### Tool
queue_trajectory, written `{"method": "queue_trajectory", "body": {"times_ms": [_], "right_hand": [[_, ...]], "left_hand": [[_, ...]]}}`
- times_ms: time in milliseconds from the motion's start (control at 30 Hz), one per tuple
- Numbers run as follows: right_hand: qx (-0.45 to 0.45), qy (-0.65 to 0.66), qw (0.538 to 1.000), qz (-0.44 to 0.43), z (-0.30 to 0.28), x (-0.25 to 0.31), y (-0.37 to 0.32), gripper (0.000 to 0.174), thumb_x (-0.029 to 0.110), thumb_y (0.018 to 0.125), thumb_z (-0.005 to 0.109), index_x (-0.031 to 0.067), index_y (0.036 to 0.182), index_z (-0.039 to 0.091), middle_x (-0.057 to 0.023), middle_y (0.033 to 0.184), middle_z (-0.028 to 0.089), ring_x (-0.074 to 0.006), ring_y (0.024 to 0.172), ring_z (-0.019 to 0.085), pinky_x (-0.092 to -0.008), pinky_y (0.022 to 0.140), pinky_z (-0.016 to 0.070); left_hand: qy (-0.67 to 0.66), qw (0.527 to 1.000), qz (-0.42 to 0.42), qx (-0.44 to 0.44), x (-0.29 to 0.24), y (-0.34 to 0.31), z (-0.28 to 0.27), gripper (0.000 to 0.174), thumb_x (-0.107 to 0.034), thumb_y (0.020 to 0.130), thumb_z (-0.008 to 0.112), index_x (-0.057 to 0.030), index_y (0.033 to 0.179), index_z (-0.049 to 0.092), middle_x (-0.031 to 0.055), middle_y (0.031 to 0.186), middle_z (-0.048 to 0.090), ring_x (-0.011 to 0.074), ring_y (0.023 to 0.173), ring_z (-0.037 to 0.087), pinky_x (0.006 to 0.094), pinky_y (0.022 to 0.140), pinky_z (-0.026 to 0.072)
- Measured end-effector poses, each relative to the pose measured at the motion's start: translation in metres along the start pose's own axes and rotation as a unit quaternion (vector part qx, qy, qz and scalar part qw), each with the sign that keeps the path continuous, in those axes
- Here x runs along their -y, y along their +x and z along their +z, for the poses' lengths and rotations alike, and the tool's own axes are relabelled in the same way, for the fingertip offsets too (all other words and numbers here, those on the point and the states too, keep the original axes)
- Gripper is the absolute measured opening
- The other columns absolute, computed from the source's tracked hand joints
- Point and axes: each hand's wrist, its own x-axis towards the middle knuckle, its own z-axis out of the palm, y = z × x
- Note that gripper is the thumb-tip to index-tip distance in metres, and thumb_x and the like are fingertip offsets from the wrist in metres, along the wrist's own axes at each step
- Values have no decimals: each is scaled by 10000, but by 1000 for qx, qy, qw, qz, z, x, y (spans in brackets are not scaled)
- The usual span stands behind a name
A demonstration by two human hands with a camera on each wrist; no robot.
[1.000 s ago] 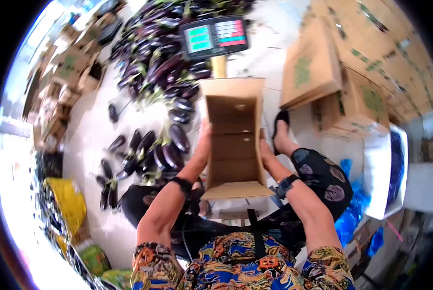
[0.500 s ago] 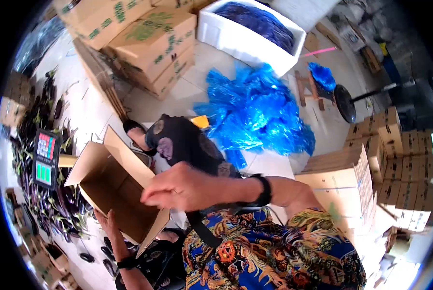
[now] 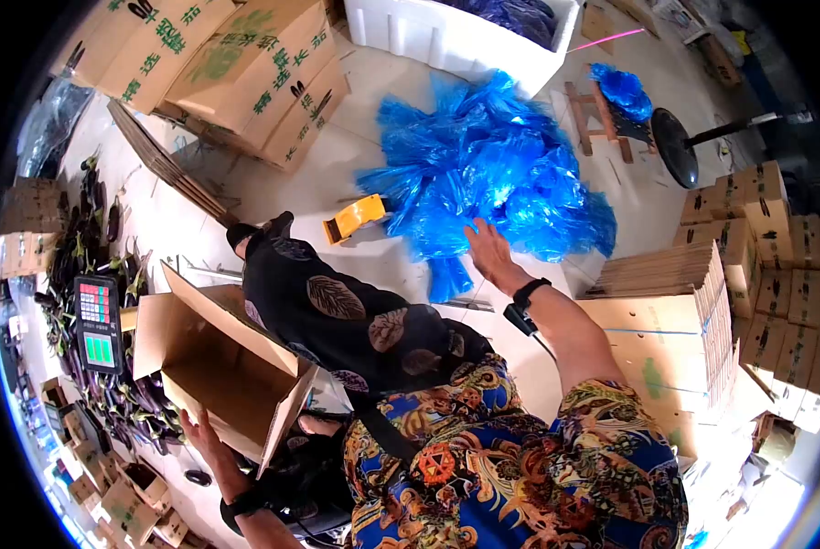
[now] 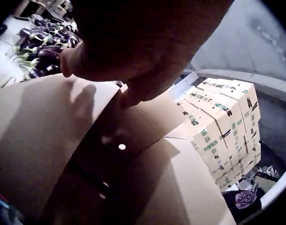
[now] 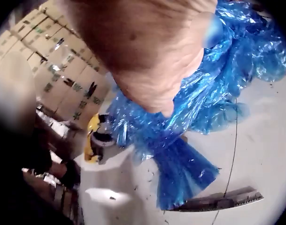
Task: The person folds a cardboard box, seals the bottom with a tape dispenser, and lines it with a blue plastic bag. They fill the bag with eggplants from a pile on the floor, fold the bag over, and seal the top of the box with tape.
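An empty-looking cardboard box [image 3: 231, 389] stands with its flaps up before the person. Close by its left side is my left hand [image 3: 210, 448], fingers extended; the left wrist view has this hand above the flaps, casting a shadow on one flap [image 4: 35, 124]. My right hand [image 3: 494, 256] reaches out over the near edge of a heap of blue plastic bags [image 3: 492, 174], its fingers loosely extended. From the right wrist, the back of the hand hides most of its fingertips, with crumpled blue plastic [image 5: 185, 171] all around.
A yellow tape dispenser [image 3: 353, 218] lies beside the bags. Eggplants [image 3: 90, 247] and a scale display [image 3: 97, 325] are at left. Printed cartons [image 3: 254, 78] and a white foam box [image 3: 455, 41] stand behind; flattened cartons [image 3: 657, 339] are stacked at right.
The person has turned rightward from the box. My right hand left the box, crossed over the lap and reached out to the blue bags. My left hand stayed by the box.
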Motion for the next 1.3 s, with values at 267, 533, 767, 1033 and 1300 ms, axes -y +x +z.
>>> {"method": "queue_trajectory", "body": {"times_ms": [267, 533, 767, 1033, 1300], "right_hand": [[255, 345, 879, -210, -46, 48, -28, 245, 269, 905, 661, 64, 1039, 668, -130, 908, 700, -339, 855, 673, -397, 739, 529], [219, 620, 701, -275, -283, 173, -73, 170, 188, 977, 645, 19, 977, 623, -3, 731, 511, -62, 747, 503, -275, 669, 451], [221, 491, 778, -323, -313, 176, -28, 539, 136, 796, 806, 65, 1288, 599, -24, 1157, 620, -139, 934, 609, -254, 748, 498], [153, 193, 876, -415, -227, 162, -9, 475, 167, 738, 822, 36, 1154, 633, -178, 1037, 657, -314, 833, 631, -387, 698, 498], [-35, 258, 864, -431, -299, 261, -5, 264, 129, 796, 743, -11, 1009, 674, -218, 919, 664, -405, 865, 641, -458, 750, 508]], "left_hand": [[-47, 988, 149, 6, -178, -84, 46, 450, -199, 984, 548, 15, 1379, 516, 154, 1386, 542, 226, 1171, 572, 360, 1026, 434], [-72, 836, 310, 448, -257, -147, 188, 683, -88, 756, 826, 10, 1354, 512, 194, 1356, 538, 321, 1219, 561, 369, 913, 528], [-305, 880, 118, 345, -261, -100, 134, 306, -36, 836, 633, 19, 1134, 678, 29, 994, 688, 109, 926, 610, 247, 840, 476], [-374, 908, 186, 35, -239, -57, -3, 380, -200, 964, 648, -9, 1286, 582, 92, 1103, 678, 187, 934, 661, 335, 836, 547], [-471, 858, 187, -83, -220, -49, -117, 453, -319, 958, 662, -14, 1281, 575, 121, 1208, 650, 244, 1070, 636, 416, 934, 526]]}}
